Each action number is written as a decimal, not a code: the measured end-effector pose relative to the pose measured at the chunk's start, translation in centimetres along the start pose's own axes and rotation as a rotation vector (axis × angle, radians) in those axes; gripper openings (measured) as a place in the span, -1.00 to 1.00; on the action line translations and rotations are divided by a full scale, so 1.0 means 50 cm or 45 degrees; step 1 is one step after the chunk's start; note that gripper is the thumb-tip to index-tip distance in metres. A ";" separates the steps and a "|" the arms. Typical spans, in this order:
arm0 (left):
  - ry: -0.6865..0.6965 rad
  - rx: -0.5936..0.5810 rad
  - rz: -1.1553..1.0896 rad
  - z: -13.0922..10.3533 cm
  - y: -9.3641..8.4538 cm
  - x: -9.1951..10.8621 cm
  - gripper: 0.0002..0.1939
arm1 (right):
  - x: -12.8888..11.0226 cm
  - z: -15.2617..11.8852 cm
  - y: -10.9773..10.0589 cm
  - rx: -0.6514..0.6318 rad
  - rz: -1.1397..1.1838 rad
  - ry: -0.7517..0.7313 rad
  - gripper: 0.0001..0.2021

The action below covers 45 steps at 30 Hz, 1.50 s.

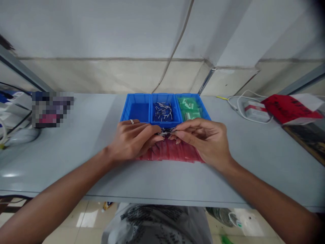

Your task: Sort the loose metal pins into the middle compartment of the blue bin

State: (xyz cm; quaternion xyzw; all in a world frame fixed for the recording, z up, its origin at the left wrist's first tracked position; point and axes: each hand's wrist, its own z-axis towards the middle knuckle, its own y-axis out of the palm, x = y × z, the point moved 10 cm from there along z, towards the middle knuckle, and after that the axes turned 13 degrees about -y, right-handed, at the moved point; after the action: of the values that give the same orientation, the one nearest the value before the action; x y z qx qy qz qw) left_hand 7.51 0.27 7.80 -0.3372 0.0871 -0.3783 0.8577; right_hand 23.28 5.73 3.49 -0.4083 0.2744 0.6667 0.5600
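Note:
Both hands meet in front of three joined blue bins. My left hand (135,138), with a ring on one finger, is closed, its fingertips at some small metal pins (165,132). Thumb and forefinger of my right hand (203,139) pinch at the same pins from the right. Under the hands lie red plastic bags (175,150) in a row. More metal pins (163,112) lie in the middle bin (166,124). The right bin holds green bags (190,105) with small pieces. Nothing shows inside the left bin (139,110).
On the right of the grey table (162,183) are a white box (257,112), a white cable, a red packet (286,108) and a dark flat object. At the left stand white items with cables and a pixelated area. A wall rises behind.

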 end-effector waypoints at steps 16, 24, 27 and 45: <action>0.005 0.003 0.047 0.003 -0.006 0.005 -0.86 | 0.002 0.003 0.014 -0.058 0.093 0.017 -0.91; -0.076 0.115 0.143 0.010 -0.018 -0.008 -0.80 | 0.003 0.022 0.010 -0.056 0.248 -0.026 -0.58; -0.059 0.090 0.158 0.008 -0.012 -0.009 -0.81 | -0.038 0.018 0.021 -0.279 -0.341 -0.337 -0.71; -0.038 0.029 0.162 0.002 -0.002 -0.005 -0.75 | 0.003 -0.017 0.081 -0.810 -1.102 -0.524 -0.72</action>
State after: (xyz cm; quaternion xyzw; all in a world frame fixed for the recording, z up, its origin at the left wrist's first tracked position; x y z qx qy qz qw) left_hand 7.31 0.45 7.90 -0.3268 0.0913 -0.3188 0.8850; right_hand 19.57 4.22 2.53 -0.4935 -0.2465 0.4921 0.6734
